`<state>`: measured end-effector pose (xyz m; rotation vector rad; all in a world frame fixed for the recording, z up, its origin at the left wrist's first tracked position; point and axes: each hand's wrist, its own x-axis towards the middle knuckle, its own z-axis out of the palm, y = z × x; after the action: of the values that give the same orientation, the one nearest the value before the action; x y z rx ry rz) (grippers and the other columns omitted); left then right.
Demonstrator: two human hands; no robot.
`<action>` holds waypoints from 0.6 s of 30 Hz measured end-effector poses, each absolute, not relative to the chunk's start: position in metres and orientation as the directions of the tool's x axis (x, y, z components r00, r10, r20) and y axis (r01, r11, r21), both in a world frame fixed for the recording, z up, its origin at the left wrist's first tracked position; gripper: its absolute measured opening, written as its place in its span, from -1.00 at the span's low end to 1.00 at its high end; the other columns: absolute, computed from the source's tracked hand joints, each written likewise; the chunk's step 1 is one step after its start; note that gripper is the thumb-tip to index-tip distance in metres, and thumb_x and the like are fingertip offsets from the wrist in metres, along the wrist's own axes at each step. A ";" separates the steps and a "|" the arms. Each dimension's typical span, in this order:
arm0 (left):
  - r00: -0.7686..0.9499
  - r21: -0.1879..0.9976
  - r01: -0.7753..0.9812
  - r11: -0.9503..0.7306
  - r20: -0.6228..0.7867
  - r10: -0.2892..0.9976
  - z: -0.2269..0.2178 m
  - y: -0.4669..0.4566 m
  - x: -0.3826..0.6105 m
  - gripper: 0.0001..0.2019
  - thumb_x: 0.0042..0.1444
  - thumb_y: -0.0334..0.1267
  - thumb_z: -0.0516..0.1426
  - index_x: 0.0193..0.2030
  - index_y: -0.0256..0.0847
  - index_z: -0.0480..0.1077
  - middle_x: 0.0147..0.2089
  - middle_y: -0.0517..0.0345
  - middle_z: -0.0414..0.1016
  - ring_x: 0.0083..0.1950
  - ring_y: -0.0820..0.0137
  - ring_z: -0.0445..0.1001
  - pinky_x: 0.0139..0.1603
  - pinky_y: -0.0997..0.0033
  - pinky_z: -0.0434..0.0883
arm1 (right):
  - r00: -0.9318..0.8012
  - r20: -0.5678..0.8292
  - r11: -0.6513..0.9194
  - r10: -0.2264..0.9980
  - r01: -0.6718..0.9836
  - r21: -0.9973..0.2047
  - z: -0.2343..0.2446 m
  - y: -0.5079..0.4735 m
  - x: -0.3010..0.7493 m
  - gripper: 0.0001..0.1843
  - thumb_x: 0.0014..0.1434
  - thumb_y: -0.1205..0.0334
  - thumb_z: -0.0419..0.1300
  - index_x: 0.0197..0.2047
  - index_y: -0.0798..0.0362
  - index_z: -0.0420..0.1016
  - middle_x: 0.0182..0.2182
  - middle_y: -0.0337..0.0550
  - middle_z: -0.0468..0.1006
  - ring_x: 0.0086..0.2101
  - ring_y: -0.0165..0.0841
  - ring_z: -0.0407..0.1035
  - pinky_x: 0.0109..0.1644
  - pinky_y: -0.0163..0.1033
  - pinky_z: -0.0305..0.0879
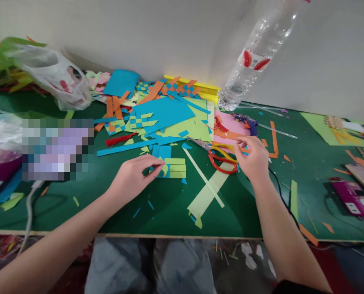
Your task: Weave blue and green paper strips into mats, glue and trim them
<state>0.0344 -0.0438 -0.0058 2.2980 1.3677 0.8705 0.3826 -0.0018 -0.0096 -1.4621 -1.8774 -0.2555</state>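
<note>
My left hand (133, 175) pinches the left edge of a small woven mat of blue and pale green paper strips (171, 165) lying on the green table (157, 212). My right hand (254, 159) is curled over the red and yellow handles of a pair of scissors (220, 157), fingers bent and touching them. The scissor blades point left toward the paper pile. A pale green strip (208, 194) lies just in front of the scissors.
A heap of blue, green and orange paper sheets and woven pieces (163, 110) fills the table's back. A clear plastic bottle (255, 53) leans at the wall. A plastic bag (53, 75) sits back left. Purple boxes (353, 198) lie right. A cable (29, 212) hangs left.
</note>
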 end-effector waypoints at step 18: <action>0.305 0.448 0.744 -0.495 0.431 0.849 -0.015 -0.047 0.021 -0.73 0.26 -0.12 0.04 -0.35 -0.16 0.48 -0.34 0.19 0.61 -0.32 0.38 0.56 -0.27 0.43 0.43 | 0.435 0.427 -0.330 0.793 0.895 -0.299 -0.030 0.094 0.486 -0.71 0.10 0.15 0.17 -0.19 0.20 0.42 -0.25 0.18 0.46 -0.08 0.00 0.32 0.05 0.15 0.20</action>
<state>0.0208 -0.0471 -0.0149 2.4009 1.4807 0.9526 0.4858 0.0938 -0.0303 -2.2022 -1.4198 -0.2781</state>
